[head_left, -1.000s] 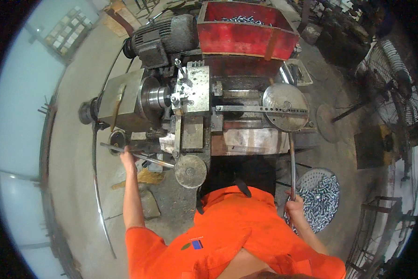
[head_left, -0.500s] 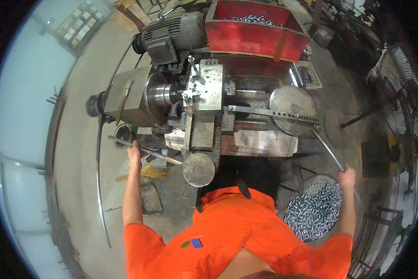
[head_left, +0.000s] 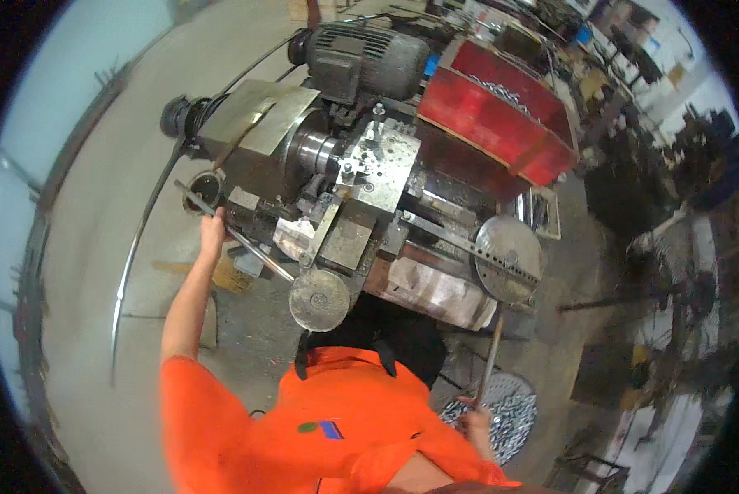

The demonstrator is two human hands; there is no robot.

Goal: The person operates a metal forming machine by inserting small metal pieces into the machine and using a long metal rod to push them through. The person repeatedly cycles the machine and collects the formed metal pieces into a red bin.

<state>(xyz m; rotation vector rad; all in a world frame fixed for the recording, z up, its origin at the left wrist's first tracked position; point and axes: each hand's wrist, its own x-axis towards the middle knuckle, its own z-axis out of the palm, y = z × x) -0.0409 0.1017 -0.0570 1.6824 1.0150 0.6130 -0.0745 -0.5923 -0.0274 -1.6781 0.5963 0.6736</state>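
My left hand [head_left: 212, 232] is wrapped round a long metal lever [head_left: 258, 256]. This lever runs down to a round steel disc [head_left: 319, 300] at the front of a lathe-like machine. Low on the right, my right hand [head_left: 474, 423] grips the end of a second lever [head_left: 491, 358]. That one slopes up to a larger steel disc [head_left: 508, 254], which a perforated flat bar [head_left: 452, 234] joins to the machine. Between the levers sits a steel tool block [head_left: 386, 165], close against the spindle [head_left: 317, 154]. Whether a workpiece is in the spindle is too small to tell.
Behind the machine stand a dark electric motor [head_left: 369, 62] and a red bin [head_left: 493, 115] with small metal parts inside. A round basket of shiny metal pieces [head_left: 513, 416] is beside my right hand. A long thin rod [head_left: 143, 235] extends along the left.
The view has turned, so the machine appears tilted. My right hand has pulled its lever down and in toward my body. My left hand keeps its hold on the other lever.
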